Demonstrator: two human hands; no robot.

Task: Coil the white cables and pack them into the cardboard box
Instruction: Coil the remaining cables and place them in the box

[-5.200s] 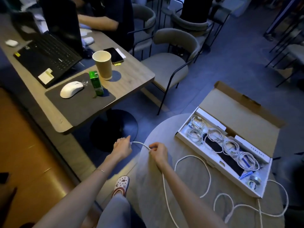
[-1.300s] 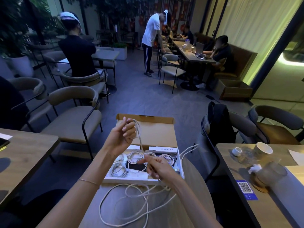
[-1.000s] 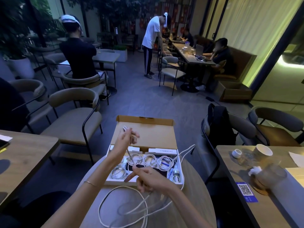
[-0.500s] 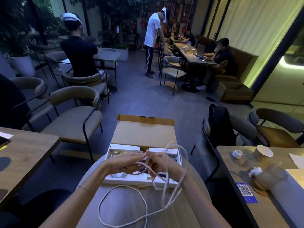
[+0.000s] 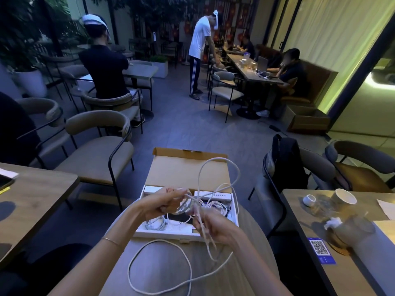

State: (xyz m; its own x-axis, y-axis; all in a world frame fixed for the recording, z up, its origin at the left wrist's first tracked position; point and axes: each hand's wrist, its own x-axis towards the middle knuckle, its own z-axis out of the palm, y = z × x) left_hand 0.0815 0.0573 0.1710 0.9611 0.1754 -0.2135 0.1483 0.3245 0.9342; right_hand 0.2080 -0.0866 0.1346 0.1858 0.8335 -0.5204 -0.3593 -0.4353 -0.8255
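White cable (image 5: pixel 215 180) is what both your hands are on, gathered just above the near half of the cardboard box (image 5: pixel 188 174). Your left hand (image 5: pixel 159 202) pinches a small blurred ring of turns between thumb and fingertips. Your right hand (image 5: pixel 210 226) is curled round several strands that trail down and out of the fist.

Half a second ago the two hands were pressed together low over the box. Now they have drawn a little apart, and a big loop has been thrown up over the open lid. That looks like another turn being laid onto the ring, so the coiling is moving along. The slack loop (image 5: pixel 160 268) on the round table (image 5: pixel 252 238) in front of you lies much as it did, so I judge a good length is left to wind in.

Other coiled cables (image 5: pixel 155 224) already sit in the tray of the box, some hidden behind your hands.

The strands in your right fist cross one another, and with the blur you cannot tell whether they are tangled. Feed them one at a time to keep the ring tidy.
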